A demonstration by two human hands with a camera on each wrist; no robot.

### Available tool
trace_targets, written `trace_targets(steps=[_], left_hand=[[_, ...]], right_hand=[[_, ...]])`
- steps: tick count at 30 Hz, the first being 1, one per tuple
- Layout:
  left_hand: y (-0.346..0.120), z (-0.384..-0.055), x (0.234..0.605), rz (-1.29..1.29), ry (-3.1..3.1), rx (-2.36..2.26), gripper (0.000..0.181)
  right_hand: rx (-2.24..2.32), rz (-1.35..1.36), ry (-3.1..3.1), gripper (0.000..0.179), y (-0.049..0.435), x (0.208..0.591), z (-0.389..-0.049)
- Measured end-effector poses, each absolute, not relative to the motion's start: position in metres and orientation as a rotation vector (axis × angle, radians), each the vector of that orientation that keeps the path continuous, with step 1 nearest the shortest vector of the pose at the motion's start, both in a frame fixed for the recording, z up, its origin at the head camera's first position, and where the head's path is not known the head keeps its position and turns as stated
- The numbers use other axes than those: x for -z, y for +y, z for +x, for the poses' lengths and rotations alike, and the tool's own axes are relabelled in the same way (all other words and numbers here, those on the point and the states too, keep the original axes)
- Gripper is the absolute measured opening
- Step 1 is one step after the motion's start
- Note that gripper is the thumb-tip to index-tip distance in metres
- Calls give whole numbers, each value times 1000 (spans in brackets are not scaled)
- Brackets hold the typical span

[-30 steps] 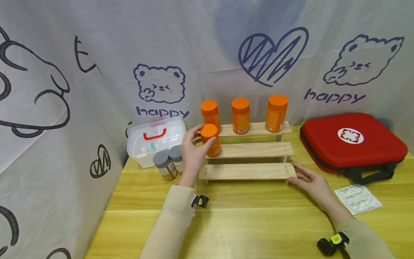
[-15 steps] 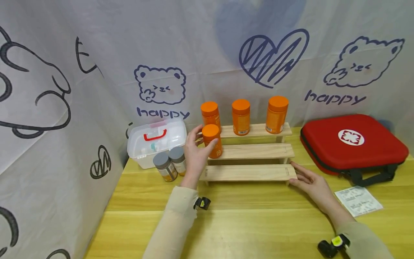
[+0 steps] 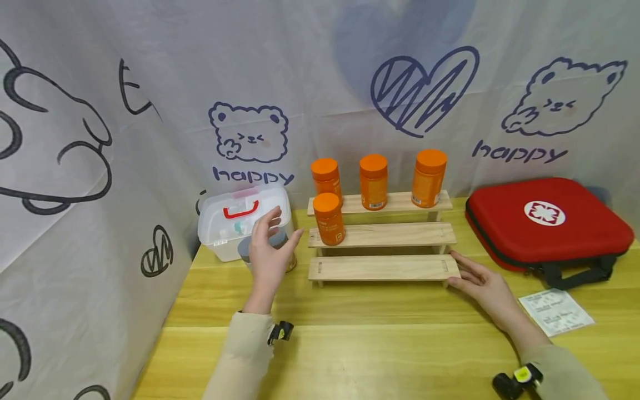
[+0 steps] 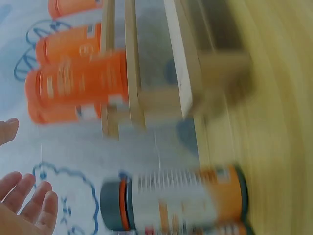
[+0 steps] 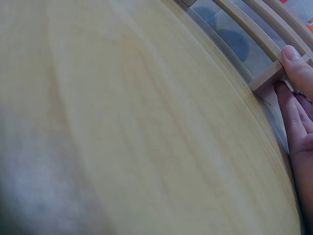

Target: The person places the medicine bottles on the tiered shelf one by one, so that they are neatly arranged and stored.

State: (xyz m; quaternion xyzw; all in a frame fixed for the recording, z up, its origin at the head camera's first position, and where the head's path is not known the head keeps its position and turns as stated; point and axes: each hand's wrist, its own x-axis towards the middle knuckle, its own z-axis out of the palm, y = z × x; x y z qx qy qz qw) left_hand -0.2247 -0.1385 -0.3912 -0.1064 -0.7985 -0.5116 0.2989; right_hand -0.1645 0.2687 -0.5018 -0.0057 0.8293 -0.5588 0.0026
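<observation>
In the head view, the left grip [image 3: 270, 258] hides part of the grey-lidded jars [image 4: 168, 203] from me. I find the white card [image 3: 556, 312] beside the right grip [image 3: 484, 290] too small to read; the right wrist view cuts that grip off.

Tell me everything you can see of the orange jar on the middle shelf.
The orange jar is a cylinder with a flat-topped orange cap, seated on it, and pale printing too small to read. It looks like plastic. It stands upright at the left end, in the head view, of the middle shelf, partly hiding another orange jar on the shelf above. Its base rests on the wood; the left hand is clear of it.
</observation>
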Motion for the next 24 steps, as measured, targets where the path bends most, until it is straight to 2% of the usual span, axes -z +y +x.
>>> trace_targets(steps=[12, 24], left_hand=[[-199, -212, 397, -91, -2024, 1202, 52], [-220, -212, 425, 175, -2282, 1370, 66]], right_hand=[[1711, 6, 2612, 70, 269, 500, -162], [1700, 0, 2627, 70, 269, 499, -164]])
